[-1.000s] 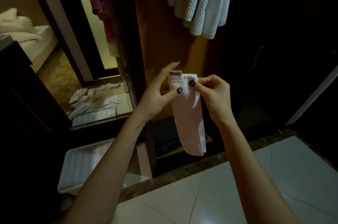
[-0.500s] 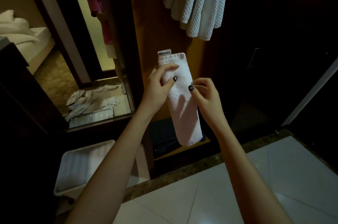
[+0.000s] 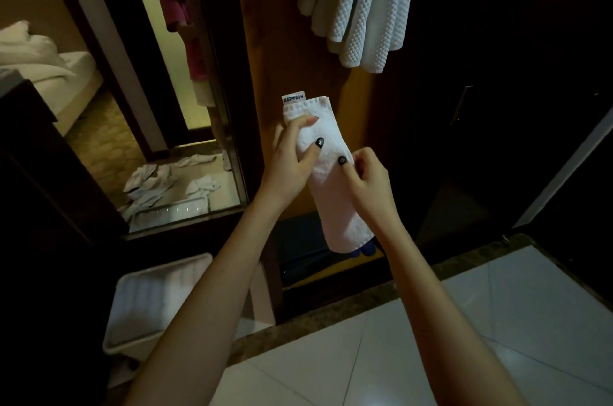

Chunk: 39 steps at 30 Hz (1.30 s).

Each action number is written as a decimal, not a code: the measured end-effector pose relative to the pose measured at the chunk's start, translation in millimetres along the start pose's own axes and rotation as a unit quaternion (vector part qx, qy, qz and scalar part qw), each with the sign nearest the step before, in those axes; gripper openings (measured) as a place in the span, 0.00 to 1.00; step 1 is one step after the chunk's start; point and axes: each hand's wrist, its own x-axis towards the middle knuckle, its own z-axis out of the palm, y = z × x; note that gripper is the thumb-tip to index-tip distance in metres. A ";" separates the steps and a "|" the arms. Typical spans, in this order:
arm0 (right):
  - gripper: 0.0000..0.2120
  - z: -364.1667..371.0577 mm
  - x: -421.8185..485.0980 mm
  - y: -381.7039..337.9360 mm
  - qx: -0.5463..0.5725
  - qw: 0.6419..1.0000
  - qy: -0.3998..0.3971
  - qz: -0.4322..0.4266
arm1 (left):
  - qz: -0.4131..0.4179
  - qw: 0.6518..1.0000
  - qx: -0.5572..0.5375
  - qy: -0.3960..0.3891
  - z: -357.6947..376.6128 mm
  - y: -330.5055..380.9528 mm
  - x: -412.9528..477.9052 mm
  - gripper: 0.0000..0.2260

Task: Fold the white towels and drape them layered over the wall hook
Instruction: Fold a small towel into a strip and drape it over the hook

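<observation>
Towel (image 3: 331, 203) folded narrow is gripped by left hand (image 3: 288, 163) and right hand (image 3: 371, 186), its tag (image 3: 294, 97) lettering illegible.

Mirror (image 3: 156, 24), tall, dark-framed, beside wooden wall panel (image 3: 265, 40). Bed (image 3: 66, 70), white linen, far left. White plastic bin (image 3: 159, 299), ribbed. Pale floor tiles (image 3: 530, 306); stone threshold (image 3: 331, 316). Dark cupboard door (image 3: 497, 73).

Soft terry towel (image 3: 326, 173), knobbly hanging towels (image 3: 361, 0), glossy floor tiles (image 3: 431, 356)
</observation>
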 end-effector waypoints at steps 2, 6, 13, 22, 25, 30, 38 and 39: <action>0.10 4.0 1.2 1.4 0.018 1.000 0.006 0.024 | 0.006 1.000 -0.006 0.006 0.4 1.0 -1.2 0.16; 0.03 8.5 4.3 2.4 0.054 0.997 0.023 0.040 | -0.005 0.999 -0.053 -0.009 1.5 2.7 -3.6 0.19; 0.06 4.9 6.0 8.5 0.036 0.998 -0.037 0.025 | -0.039 0.992 -0.122 -0.006 3.3 -1.7 -0.2 0.21; 0.07 -9.6 -15.1 30.2 0.024 0.995 -0.092 0.026 | -0.083 0.981 -0.156 0.075 0.4 -12.0 19.6 0.25; 0.07 -16.5 -20.0 39.8 -0.027 0.995 -0.084 0.044 | -0.099 0.977 -0.173 0.078 -2.4 -16.2 27.4 0.26; 0.11 -31.0 -24.6 46.7 -0.065 0.995 -0.055 0.058 | -0.111 0.971 -0.193 0.085 -0.2 -21.7 36.1 0.28; 0.03 -37.3 -32.6 44.4 -0.028 0.997 0.003 0.066 | -0.118 0.959 -0.244 0.080 7.7 -25.5 41.3 0.28; 0.04 -39.6 -32.8 43.9 0.001 0.997 -0.024 0.079 | -0.120 0.954 -0.263 0.080 7.0 -25.1 42.3 0.28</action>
